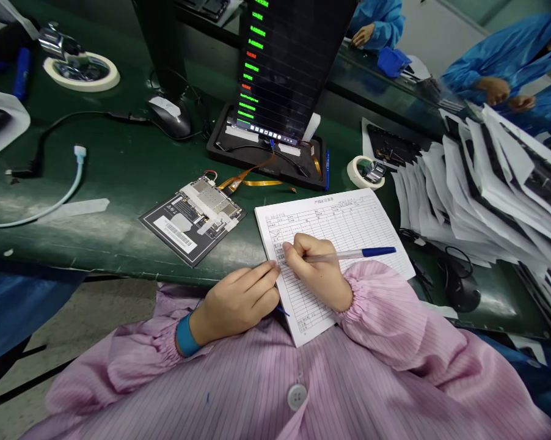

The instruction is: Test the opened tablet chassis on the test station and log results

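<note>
Writing away on white ruled paper form (344,229), flat on dark green table (74,244); your right hand (314,272) pinching slim clear blue-capped ballpoint pen (353,255), left hand (236,302) half-curled, fingertips just touching form's edge.

2 hands (314,272), 1 pen (376,252), 1 form (349,226), 2 computer mice (170,117)

Logged from my remote feed: green-topped workbench (96,238). Upright tablet (280,67) in a black tray (266,162), green text lit. Black device panel with exposed circuit board (206,205) just beside it, orange ribbon cable (252,181) running toward the tray. Computer mouse (170,117) behind. Paper-sleeved panels (490,183) stacked right, tape roll (366,172) nearby. Co-worker in blue smock (499,67) across the bench.
</note>
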A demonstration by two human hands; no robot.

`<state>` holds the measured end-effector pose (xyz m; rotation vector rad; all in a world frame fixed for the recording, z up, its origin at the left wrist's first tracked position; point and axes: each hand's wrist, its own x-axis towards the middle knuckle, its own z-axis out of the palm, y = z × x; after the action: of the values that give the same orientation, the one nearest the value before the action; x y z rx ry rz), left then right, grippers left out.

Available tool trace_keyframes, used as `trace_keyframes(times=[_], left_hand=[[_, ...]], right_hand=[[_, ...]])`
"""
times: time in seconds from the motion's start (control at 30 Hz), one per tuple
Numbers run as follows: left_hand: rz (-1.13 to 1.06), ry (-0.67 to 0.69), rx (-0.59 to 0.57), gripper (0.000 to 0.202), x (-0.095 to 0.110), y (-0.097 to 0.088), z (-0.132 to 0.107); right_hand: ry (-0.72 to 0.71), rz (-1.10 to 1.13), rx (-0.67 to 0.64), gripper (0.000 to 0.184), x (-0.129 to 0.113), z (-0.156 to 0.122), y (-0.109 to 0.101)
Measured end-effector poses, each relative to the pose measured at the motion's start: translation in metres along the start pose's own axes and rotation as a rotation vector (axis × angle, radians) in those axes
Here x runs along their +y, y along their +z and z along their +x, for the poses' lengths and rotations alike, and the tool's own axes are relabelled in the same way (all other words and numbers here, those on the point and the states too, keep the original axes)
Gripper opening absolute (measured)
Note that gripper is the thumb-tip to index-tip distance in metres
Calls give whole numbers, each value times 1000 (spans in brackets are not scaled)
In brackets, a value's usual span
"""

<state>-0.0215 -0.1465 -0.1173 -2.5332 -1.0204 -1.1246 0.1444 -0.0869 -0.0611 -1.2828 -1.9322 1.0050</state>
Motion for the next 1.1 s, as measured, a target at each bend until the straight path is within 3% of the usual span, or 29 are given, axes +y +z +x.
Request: trace_keyframes(times=[0.57, 0.8, 1.1], left_hand=[[-12, -4, 9, 10, 0, 1, 0], [-37, -43, -11, 12, 1, 1, 1], [54, -1, -45, 19, -2, 11, 1]], right_hand=[[-14, -33, -7, 40, 0, 0, -1], [136, 140, 178, 42, 0, 1, -4], [2, 276, 146, 36, 5, 1, -13]])
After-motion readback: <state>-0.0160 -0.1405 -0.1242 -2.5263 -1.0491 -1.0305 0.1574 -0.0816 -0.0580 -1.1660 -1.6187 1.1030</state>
